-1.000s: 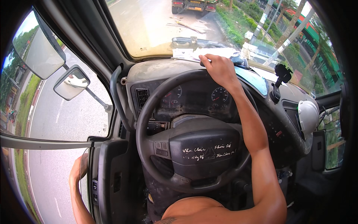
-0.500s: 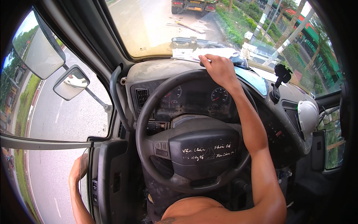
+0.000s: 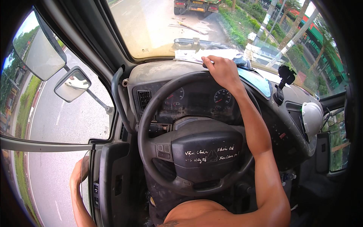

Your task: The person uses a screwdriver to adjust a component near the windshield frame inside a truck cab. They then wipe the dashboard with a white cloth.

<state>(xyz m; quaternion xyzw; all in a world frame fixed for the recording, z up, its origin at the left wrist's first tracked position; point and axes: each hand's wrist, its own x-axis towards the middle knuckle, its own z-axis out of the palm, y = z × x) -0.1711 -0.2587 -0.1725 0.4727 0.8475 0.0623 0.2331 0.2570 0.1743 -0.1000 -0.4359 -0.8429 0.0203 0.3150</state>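
My right hand (image 3: 222, 70) is closed over the top of the black steering wheel (image 3: 144, 125), its arm reaching up across the wheel's right side. A small dark piece shows beside the thumb; I cannot make out what it is. White handwriting and a drawn triangle mark the wheel's hub (image 3: 208, 145). At the far left, my left hand (image 3: 77, 171) is beyond the door's window opening, against the edge of a dark glass-like pane (image 3: 86, 166). Its fingers are mostly hidden there. Behind the wheel sits the gauge cluster (image 3: 222, 96).
Papers (image 3: 185, 55) and a blue folder (image 3: 257, 81) lie on the dashboard, near a black phone mount (image 3: 281, 83). A white hard hat (image 3: 312, 118) hangs at right. Two side mirrors (image 3: 72, 84) are outside left. Ahead, a truck (image 3: 196, 6) stands on the road.
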